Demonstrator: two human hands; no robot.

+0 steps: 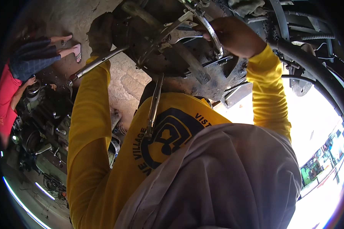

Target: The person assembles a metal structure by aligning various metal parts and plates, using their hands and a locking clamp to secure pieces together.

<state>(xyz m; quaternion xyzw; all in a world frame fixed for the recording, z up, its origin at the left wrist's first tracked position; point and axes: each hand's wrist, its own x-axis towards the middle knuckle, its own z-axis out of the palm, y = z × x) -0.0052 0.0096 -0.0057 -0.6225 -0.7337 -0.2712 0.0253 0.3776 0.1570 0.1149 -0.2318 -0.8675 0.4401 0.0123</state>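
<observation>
In front of me is a dark, greasy round metal plate [120, 32] with a metal frame of several arms over it, which looks like a puller. One shiny leg [99, 63] sticks out left past my left forearm, another leg [155, 101] points toward my chest, and a curved one [211, 28] arches beside my right hand. My right hand [237, 38] is closed round the handle end of a silver wrench [185, 34], whose head sits at the frame's middle. My left hand [100, 34] is at the plate's left edge, dark in shadow, its fingers not distinguishable.
A flat worn bar [193, 63] crosses the plate. Dark hoses and pipes [313, 57] run along the right. On the left, a person in a red shirt [7, 97] is beside greasy machine parts [46, 141]. Bright light comes from the lower right.
</observation>
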